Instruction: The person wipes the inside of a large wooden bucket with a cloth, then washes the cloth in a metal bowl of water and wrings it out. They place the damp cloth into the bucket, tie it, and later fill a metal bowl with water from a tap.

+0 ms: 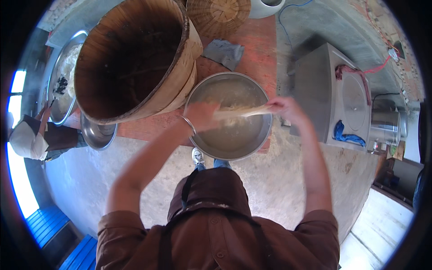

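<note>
A wide metal basin [233, 143] of cloudy water stands before me at the front edge of the red table. Over it I hold a long, pale, flat strip [241, 112], blurred so that I cannot tell wood from cloth. My right hand [283, 106] pinches its right end near the basin's rim. At the other end my left hand [203, 116], with a bangle [189, 125] on the wrist, wraps around the strip, its fingers smeared by motion. Pale bits show in the water beneath the strip.
Left of the basin a large wooden barrel [172, 91] leans close by. A grey cloth [223, 53] and a woven basket lid [219, 15] lie behind. A metal cabinet [312, 91] stands right. At far left a person [37, 138] works at a tray of white food [69, 64].
</note>
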Tool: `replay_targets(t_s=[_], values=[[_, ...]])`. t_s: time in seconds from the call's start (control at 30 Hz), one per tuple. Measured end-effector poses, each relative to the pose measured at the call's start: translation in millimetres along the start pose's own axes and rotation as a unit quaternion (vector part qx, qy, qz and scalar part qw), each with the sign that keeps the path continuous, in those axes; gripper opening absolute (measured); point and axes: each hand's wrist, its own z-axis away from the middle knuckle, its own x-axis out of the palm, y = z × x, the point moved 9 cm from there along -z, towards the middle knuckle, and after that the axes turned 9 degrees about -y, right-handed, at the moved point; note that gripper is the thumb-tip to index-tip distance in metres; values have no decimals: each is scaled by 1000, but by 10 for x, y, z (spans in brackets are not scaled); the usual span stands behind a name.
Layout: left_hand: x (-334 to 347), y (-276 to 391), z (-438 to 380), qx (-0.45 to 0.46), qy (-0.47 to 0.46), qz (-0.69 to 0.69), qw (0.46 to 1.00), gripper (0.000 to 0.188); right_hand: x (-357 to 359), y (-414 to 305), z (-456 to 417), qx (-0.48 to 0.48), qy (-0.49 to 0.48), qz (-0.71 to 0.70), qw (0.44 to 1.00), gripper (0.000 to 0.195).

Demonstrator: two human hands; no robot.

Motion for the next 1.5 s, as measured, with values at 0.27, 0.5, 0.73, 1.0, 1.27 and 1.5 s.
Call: replay_targets(t_s=[0.27,0.5,0.73,1.0,1.27,1.5], values=[[2160,-1026,-442,-56,42,62,996,22,1927,1386,-1051,-36,-3,184,982,17],[2548,-805,-380,-63,-103,-1,993,23,2347,1477,-878,5,-7,380,925,22],[1424,-620,-301,-119,-27,166,978,36,1249,603,-445,-7,-16,144,989,13],[-1279,1329,584,150,306,384,858,43,283,-2434,1238,-327,199,72,921,37],[-2801,2369,1396,305,444,492,684,44,758,-1515,454,-219,232,-360,877,58],[-2900,2035,1780,381,395,632,547,23,1367,-580,-50,-79,48,-462,882,64]])
